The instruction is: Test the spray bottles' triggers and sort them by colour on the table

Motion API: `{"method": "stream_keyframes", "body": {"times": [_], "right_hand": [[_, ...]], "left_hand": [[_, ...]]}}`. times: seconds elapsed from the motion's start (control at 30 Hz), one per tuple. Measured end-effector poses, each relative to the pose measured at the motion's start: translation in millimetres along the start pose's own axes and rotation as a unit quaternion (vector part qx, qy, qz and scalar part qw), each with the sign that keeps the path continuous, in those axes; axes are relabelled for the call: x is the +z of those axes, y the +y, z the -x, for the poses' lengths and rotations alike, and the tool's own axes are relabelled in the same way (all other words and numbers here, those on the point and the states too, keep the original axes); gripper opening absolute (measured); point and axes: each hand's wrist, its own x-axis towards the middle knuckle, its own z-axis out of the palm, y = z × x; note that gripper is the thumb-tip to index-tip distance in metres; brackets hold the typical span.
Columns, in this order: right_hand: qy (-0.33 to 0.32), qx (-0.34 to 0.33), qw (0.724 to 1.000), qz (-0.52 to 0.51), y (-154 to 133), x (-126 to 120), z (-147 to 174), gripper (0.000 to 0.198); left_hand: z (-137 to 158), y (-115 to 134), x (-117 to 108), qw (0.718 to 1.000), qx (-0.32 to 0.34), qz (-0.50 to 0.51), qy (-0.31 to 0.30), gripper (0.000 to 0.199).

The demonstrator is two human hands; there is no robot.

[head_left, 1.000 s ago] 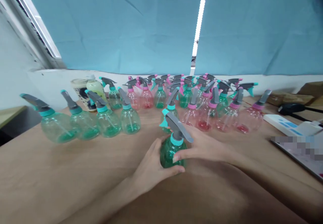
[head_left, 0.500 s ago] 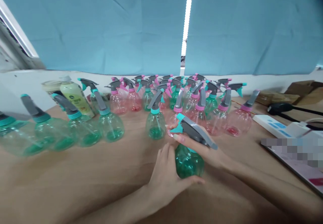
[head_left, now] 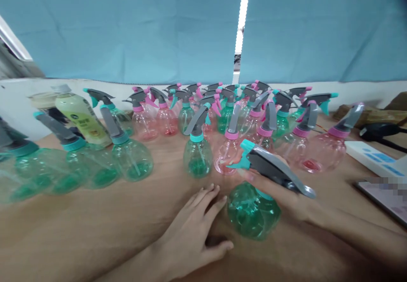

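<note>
My right hand [head_left: 267, 184] is closed around the neck of a green spray bottle [head_left: 251, 214], just under its grey and turquoise trigger head. The bottle leans, its head to the upper side and its round body toward me. My left hand [head_left: 197, 227] is open beside the bottle's left side, fingers spread, thumb apart, over the wooden table [head_left: 104, 231]. A gap shows between the left fingers and the bottle. Beyond the hands stand another green spray bottle [head_left: 197, 157] and a pink spray bottle [head_left: 227, 152], both upright.
Several green bottles [head_left: 132, 159] line the left, with a pale green lotion bottle [head_left: 84, 118] behind. More pink and green sprayers crowd the back, including a pink one [head_left: 327, 148] at right. A white power strip [head_left: 375, 159] and a dark-edged flat device [head_left: 381, 197] lie right.
My left hand has let go of the green bottle and moved left, its fingers opening. My right hand still holds the bottle, now a little farther right. The view has come closer.
</note>
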Motion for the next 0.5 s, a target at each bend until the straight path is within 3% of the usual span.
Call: {"method": "stream_keyframes", "body": {"times": [0.5], "right_hand": [[-0.028, 0.012, 0.999, -0.033, 3.8, -1.6, 1.4, 0.022]], "left_hand": [[1.2, -0.3, 0.3, 1.0, 0.021, 0.006, 0.001, 0.066]]}}
